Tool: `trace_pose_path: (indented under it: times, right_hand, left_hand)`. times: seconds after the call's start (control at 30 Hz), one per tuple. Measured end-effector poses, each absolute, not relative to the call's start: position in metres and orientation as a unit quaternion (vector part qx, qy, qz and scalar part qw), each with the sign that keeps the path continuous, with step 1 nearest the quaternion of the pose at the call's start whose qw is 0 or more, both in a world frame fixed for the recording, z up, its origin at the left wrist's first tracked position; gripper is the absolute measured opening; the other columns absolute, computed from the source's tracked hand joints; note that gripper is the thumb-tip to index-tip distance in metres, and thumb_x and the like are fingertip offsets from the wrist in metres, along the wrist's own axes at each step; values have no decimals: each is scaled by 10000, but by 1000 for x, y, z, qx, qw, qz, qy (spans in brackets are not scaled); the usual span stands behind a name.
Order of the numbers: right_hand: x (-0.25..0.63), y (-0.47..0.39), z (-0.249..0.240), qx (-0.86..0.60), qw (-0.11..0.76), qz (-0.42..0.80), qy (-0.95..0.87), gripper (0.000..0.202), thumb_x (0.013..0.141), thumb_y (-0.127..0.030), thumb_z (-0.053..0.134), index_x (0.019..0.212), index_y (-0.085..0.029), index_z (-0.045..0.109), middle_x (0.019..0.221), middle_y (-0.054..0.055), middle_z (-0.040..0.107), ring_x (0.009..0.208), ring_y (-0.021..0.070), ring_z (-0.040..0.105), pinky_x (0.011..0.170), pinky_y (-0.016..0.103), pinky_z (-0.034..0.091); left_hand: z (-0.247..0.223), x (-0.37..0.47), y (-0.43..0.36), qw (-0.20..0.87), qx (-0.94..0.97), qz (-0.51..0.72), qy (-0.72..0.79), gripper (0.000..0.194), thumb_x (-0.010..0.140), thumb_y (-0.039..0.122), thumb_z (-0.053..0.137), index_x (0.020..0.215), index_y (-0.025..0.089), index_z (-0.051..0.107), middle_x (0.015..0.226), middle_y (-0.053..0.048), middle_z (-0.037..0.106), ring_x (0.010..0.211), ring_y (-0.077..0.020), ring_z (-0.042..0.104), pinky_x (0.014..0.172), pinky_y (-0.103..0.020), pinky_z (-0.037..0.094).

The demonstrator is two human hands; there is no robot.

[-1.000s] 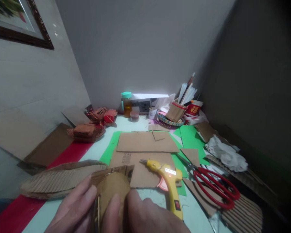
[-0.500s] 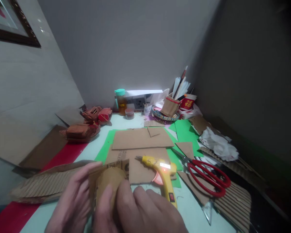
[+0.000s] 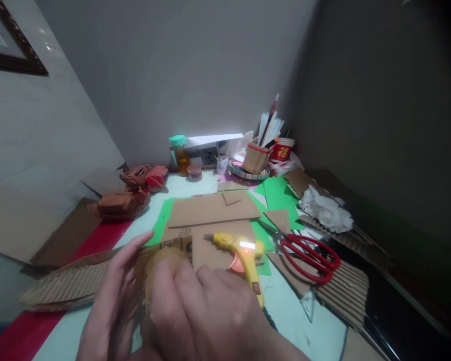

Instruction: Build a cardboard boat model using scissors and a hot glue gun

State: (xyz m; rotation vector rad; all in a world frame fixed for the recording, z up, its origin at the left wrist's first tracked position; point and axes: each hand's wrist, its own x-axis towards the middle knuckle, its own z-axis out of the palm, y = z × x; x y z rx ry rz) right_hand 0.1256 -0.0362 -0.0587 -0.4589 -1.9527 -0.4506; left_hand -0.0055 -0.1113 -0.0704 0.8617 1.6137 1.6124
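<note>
A brown cardboard piece with a rounded, tape-like surface (image 3: pixel 169 254) is between my hands at the bottom of the view. My left hand (image 3: pixel 115 296) holds it from the left side, fingers bent around its edge. Over its front and top presses my right hand (image 3: pixel 199 306), fingers together, hiding much of the piece. A yellow glue gun (image 3: pixel 244 250) with a glowing red light lies just beyond my right hand, on flat cardboard (image 3: pixel 214 209). Red-handled scissors (image 3: pixel 310 258) rest to the right on cardboard scraps.
Corrugated cardboard (image 3: pixel 69 286) lies at the left. Reddish-brown model pieces (image 3: pixel 122 203) stand farther back. Along the wall are a teal-lidded bottle (image 3: pixel 179 155), a small tub (image 3: pixel 194 173), a stick holder (image 3: pixel 256 158) and a red cup (image 3: pixel 282 150). Crumpled white tissue (image 3: pixel 326 210) is at right.
My right hand has shifted left and up over the cardboard piece, covering more of it. The view has turned slightly, so the table items appear farther left and a little higher.
</note>
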Motion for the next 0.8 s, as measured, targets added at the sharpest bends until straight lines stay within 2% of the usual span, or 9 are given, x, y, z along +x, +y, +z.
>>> trace_pose_path:
  times: [0.1, 0.23, 0.3, 0.37, 0.5, 0.6, 0.7, 0.73, 0.8]
  right_hand:
    - [130, -32, -57, -169, 518, -160, -823, 279, 963, -140, 390, 1112, -40, 604, 757, 65, 733, 478, 179, 567, 346, 326, 395]
    - [133, -31, -56, -171, 516, -137, -828, 300, 942, -102, 402, 1157, -14, 590, 805, 97, 751, 533, 199, 619, 380, 325, 452]
    - [133, -32, -56, -166, 511, -134, -833, 313, 941, -98, 408, 1178, 5, 584, 819, 111, 751, 550, 204, 627, 388, 327, 464]
    - [134, -33, -56, -163, 510, -138, -833, 325, 948, -99, 403, 1199, 15, 575, 785, 101, 739, 517, 199, 601, 367, 327, 446]
    - [136, -34, -53, -168, 518, -140, -827, 345, 972, -112, 382, 1246, 19, 544, 767, 78, 712, 504, 186, 582, 344, 324, 418]
    - [135, -34, -51, -176, 529, -99, -824, 354, 976, -100, 372, 1273, 23, 521, 753, 62, 689, 543, 191, 604, 403, 338, 472]
    - [135, -35, -51, -186, 531, -65, -824, 355, 998, -108, 349, 1298, -5, 506, 762, 50, 676, 563, 194, 602, 459, 351, 504]
    - [135, -35, -51, -190, 526, -57, -827, 357, 1006, -117, 344, 1311, -12, 498, 786, 53, 678, 585, 196, 607, 477, 352, 511]
    - [136, -35, -52, -196, 507, -37, -839, 377, 1004, -138, 364, 1344, -15, 469, 849, 67, 680, 630, 208, 617, 500, 360, 518]
  left_hand:
    - [-60, 7, -110, 288, 380, 591, 651, 923, 544, 663, 786, 1361, 373, 468, 1623, 88, 368, 1506, -383, 230, 969, -384, 603]
    - [-54, 6, -106, 254, 425, 565, 661, 684, 680, 612, 700, 1295, 380, 510, 1545, 110, 478, 1504, -228, 289, 1032, -219, 495]
    - [-55, 5, -106, 234, 443, 556, 663, 618, 708, 587, 696, 1269, 380, 539, 1509, 103, 517, 1468, -232, 364, 1074, -223, 455]
    - [-56, 4, -106, 230, 454, 558, 656, 653, 696, 599, 710, 1284, 369, 544, 1485, 71, 550, 1436, -283, 417, 1071, -282, 485]
    - [-57, 6, -107, 242, 452, 578, 635, 794, 646, 601, 768, 1363, 374, 510, 1514, 57, 527, 1472, -322, 349, 989, -293, 551]
    - [-54, 9, -106, 241, 423, 583, 650, 672, 705, 500, 752, 1331, 374, 541, 1534, 92, 494, 1479, -271, 336, 1125, -249, 400]
    - [-48, 10, -103, 239, 415, 574, 664, 604, 708, 480, 753, 1277, 363, 589, 1454, 82, 567, 1454, -257, 362, 1222, -263, 193]
    - [-47, 10, -102, 233, 415, 570, 670, 588, 708, 477, 755, 1264, 359, 602, 1437, 77, 579, 1445, -258, 371, 1218, -258, 189]
    - [-44, 11, -100, 232, 401, 568, 680, 570, 712, 482, 752, 1251, 354, 615, 1429, 68, 579, 1427, -261, 388, 1161, -223, 285]
